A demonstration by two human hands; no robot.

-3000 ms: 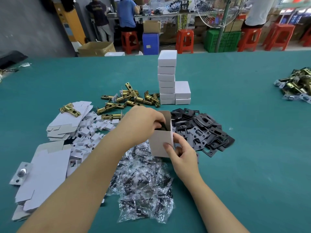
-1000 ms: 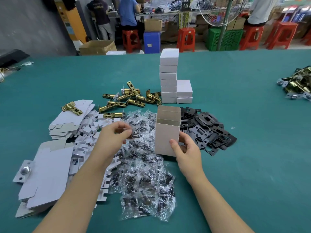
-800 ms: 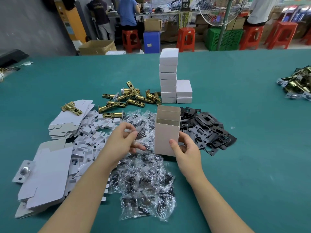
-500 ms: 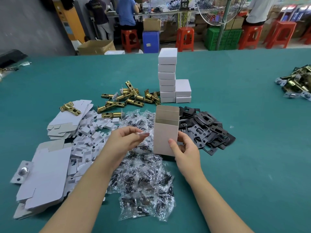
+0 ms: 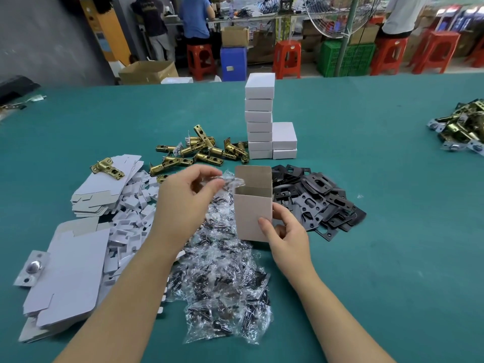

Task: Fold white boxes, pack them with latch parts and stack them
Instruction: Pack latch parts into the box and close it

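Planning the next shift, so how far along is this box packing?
Done: closed white boxes stacked in two piles. In hand: the right hand holds an open box upright while the left hand brings a clear bag to its mouth. Left: flat boxes, brass latches, black plates and bags remain.

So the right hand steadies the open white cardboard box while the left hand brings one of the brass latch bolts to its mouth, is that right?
Not quite. The head view shows the left hand pinching a small clear plastic packet at the mouth of the open white cardboard box, not a brass latch bolt. The brass latch bolts lie on the table behind. The right hand does steady the box.
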